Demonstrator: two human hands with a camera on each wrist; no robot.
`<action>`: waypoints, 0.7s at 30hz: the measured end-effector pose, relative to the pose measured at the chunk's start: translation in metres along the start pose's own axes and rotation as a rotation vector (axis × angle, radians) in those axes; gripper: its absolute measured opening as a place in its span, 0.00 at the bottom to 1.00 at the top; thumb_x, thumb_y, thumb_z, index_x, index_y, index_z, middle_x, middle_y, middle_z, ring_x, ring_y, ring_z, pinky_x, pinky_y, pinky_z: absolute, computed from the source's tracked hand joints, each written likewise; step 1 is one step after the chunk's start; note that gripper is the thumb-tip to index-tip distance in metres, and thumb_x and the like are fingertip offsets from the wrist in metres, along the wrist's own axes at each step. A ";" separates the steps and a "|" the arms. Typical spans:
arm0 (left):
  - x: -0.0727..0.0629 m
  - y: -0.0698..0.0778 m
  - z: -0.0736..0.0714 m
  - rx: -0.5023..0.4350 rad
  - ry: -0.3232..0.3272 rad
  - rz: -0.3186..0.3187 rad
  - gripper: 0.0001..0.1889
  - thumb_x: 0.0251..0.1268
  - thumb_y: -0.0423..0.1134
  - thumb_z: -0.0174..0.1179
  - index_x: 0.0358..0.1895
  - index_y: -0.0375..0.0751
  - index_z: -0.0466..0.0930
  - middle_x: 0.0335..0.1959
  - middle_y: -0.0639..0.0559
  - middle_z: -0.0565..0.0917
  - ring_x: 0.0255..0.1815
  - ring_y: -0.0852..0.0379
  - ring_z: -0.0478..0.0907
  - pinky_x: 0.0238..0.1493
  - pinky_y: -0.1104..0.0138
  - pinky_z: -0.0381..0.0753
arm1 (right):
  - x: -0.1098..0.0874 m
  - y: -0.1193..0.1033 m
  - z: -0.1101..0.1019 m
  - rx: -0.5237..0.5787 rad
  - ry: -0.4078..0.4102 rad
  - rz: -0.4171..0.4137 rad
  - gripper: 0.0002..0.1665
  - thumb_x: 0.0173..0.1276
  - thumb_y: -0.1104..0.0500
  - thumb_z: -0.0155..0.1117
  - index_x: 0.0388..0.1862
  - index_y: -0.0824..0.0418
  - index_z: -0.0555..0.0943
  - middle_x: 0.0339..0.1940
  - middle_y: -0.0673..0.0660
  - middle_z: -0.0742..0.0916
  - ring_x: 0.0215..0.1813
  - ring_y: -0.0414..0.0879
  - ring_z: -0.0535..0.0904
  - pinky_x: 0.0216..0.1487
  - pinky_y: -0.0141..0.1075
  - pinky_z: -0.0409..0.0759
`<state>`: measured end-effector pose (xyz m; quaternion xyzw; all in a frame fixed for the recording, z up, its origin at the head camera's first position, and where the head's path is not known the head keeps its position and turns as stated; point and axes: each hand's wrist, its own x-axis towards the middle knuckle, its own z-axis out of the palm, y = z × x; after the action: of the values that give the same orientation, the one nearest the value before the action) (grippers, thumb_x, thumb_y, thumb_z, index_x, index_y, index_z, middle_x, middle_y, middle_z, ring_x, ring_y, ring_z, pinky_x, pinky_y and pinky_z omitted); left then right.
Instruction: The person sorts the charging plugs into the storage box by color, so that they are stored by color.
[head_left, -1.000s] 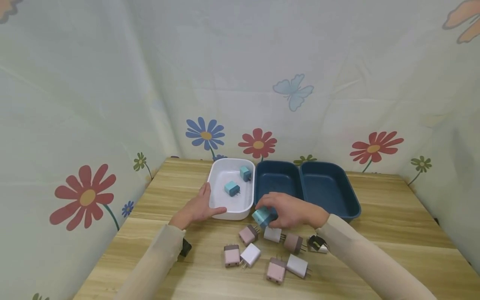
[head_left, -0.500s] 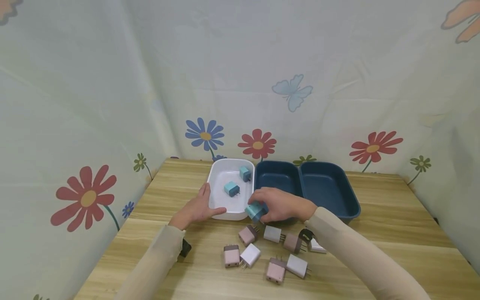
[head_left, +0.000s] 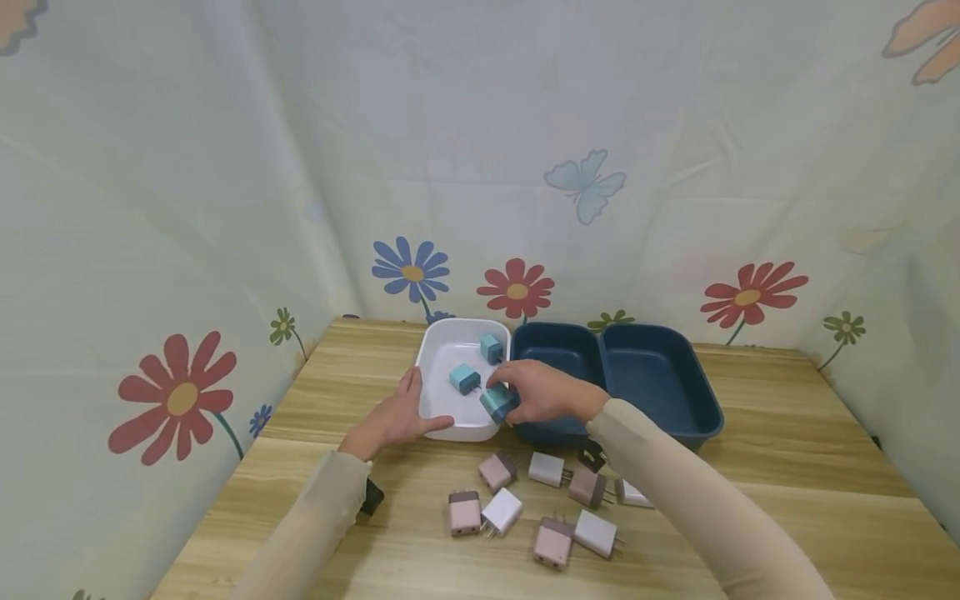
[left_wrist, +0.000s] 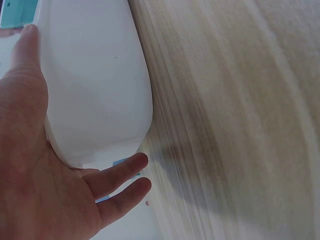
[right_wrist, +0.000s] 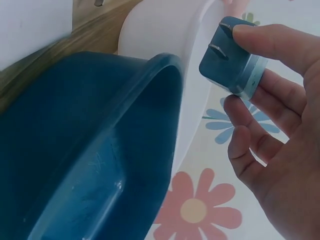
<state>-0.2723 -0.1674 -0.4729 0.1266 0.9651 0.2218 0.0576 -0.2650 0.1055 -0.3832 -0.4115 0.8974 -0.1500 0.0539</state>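
A teal plug charger [head_left: 498,402] with two flat prongs is pinched between the thumb and fingers of my right hand [head_left: 551,392], over the right rim of the white tub [head_left: 442,427]. In the right wrist view the charger [right_wrist: 232,57] shows its dark prong end. Inside the tub lie two more teal chargers, one near the middle [head_left: 464,377] and one at the back right [head_left: 491,347]. My left hand [head_left: 392,421] rests against the tub's near left corner, thumb along the front rim; its fingers look fairly straight in the left wrist view.
Right of the tub stands a dark blue two-part bin [head_left: 602,358]. In front, several pink chargers [head_left: 552,542] and white chargers [head_left: 596,533] lie loose on the wooden table [head_left: 405,550]. A flowered cloth [head_left: 465,125] hangs behind.
My right hand has moved left and away from me with the teal charger, from in front of the blue bin to over the white tub's edge. My left hand has stayed put.
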 end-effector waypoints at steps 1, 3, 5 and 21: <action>0.000 0.000 0.000 -0.003 -0.001 -0.001 0.62 0.53 0.68 0.59 0.73 0.30 0.33 0.75 0.35 0.39 0.67 0.36 0.59 0.63 0.49 0.63 | 0.002 0.001 0.000 0.004 0.003 0.008 0.28 0.54 0.55 0.73 0.55 0.56 0.77 0.49 0.49 0.81 0.46 0.46 0.75 0.51 0.35 0.75; -0.001 0.001 -0.001 -0.010 0.000 -0.001 0.61 0.53 0.68 0.59 0.73 0.30 0.33 0.75 0.35 0.39 0.67 0.36 0.59 0.63 0.49 0.63 | 0.005 0.001 0.000 0.019 0.011 0.019 0.28 0.55 0.56 0.73 0.55 0.57 0.77 0.50 0.51 0.80 0.46 0.47 0.75 0.51 0.36 0.75; -0.002 0.001 -0.001 -0.015 0.001 -0.001 0.61 0.53 0.68 0.59 0.73 0.30 0.33 0.75 0.35 0.39 0.67 0.36 0.59 0.63 0.49 0.63 | 0.008 0.002 0.000 0.035 0.019 0.036 0.28 0.55 0.57 0.73 0.56 0.58 0.77 0.49 0.51 0.81 0.45 0.48 0.74 0.51 0.36 0.75; -0.003 0.003 -0.001 -0.005 0.005 0.007 0.61 0.53 0.68 0.59 0.73 0.29 0.33 0.75 0.35 0.39 0.67 0.36 0.59 0.63 0.50 0.63 | 0.033 0.010 0.016 0.046 0.031 0.163 0.30 0.55 0.54 0.73 0.57 0.56 0.77 0.50 0.50 0.81 0.45 0.44 0.74 0.52 0.37 0.75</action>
<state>-0.2689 -0.1665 -0.4704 0.1292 0.9643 0.2248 0.0546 -0.2907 0.0834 -0.4008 -0.3335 0.9249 -0.1722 0.0614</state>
